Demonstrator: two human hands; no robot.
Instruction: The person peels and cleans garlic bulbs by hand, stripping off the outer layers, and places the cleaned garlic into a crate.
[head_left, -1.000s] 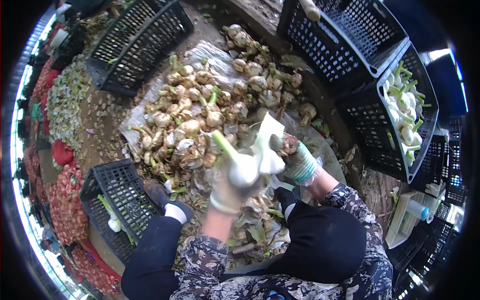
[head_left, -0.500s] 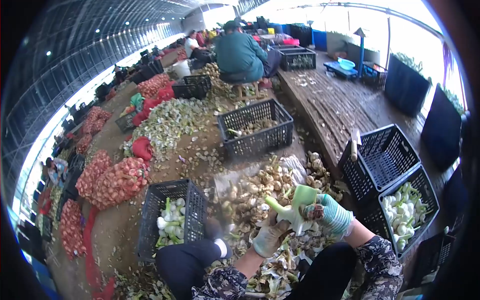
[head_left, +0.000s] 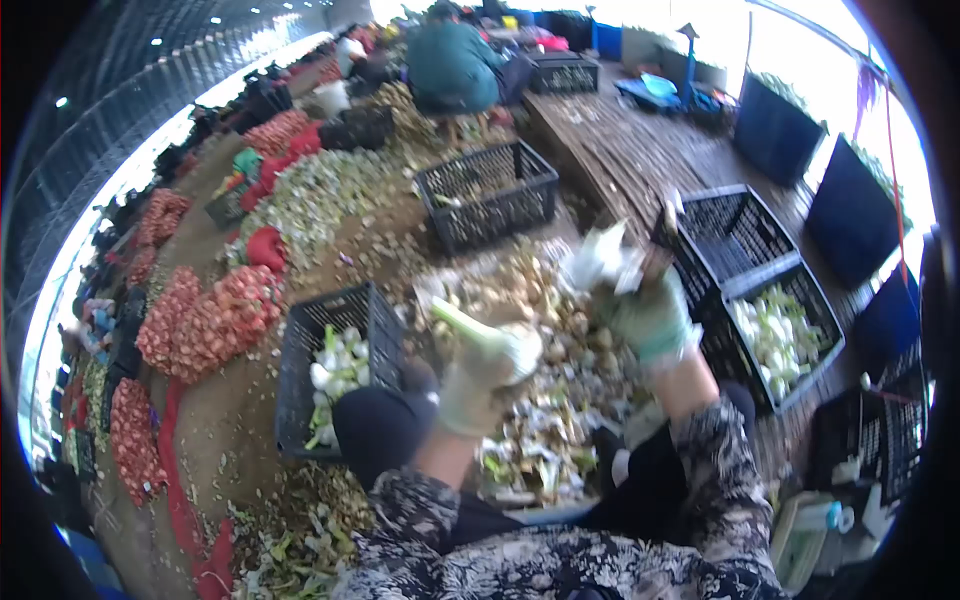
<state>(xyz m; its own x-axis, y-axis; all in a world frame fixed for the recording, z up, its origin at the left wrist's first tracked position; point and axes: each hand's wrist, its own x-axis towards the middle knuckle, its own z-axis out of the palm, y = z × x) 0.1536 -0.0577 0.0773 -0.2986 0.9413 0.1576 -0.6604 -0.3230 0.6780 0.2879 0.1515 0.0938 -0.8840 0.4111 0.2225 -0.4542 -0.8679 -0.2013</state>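
My left hand (head_left: 478,385), in a pale work glove, is closed around a garlic bulb (head_left: 520,345) whose green stem (head_left: 462,322) points up and left. My right hand (head_left: 650,315), in a green-and-white glove, is apart from the bulb and grips a strip of white garlic skin (head_left: 605,258); it is blurred by motion. Beneath both hands lies a heap of unpeeled garlic bulbs (head_left: 585,345), with loose peelings (head_left: 535,455) nearer my legs.
At left stands a black crate (head_left: 385,325) with peeled garlic (head_left: 340,365). Two crates stand at right, one holding white garlic (head_left: 775,335). Another crate (head_left: 490,225) sits ahead. Red net sacks (head_left: 215,325) line the left. A seated person (head_left: 452,65) works beyond.
My hands have moved apart: the right pulled a strip of skin off the garlic and went up, while the left keeps the bulb, farther left. The view has tilted down.
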